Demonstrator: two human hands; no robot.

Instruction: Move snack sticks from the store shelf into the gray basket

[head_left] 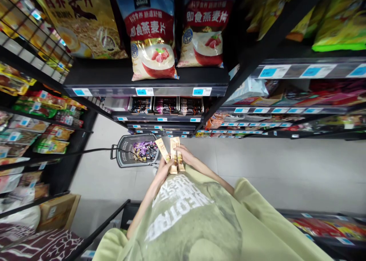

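Three slim beige stick packets are fanned out in front of my chest. My left hand (pixel 165 168) is closed around the leftmost stick packet (pixel 162 149), with its thumb reaching onto the middle stick packet (pixel 173 150). My right hand (pixel 185 155) grips the right stick packet (pixel 180 159) from the side, its fingers against the upper part. Which hand bears the middle packet I cannot tell. Just left of my hands, on the floor, stands a grey shopping basket (pixel 121 160) holding purple and dark small packages (pixel 144 151).
Ahead, a black shelf (pixel 108 76) carries oatmeal bags (pixel 154 40), with boxes of small packets (pixel 166 105) below. More stocked shelves line the left and right. A cardboard box (pixel 55 211) sits at lower left, and a snack shelf (pixel 328 226) lies behind me.
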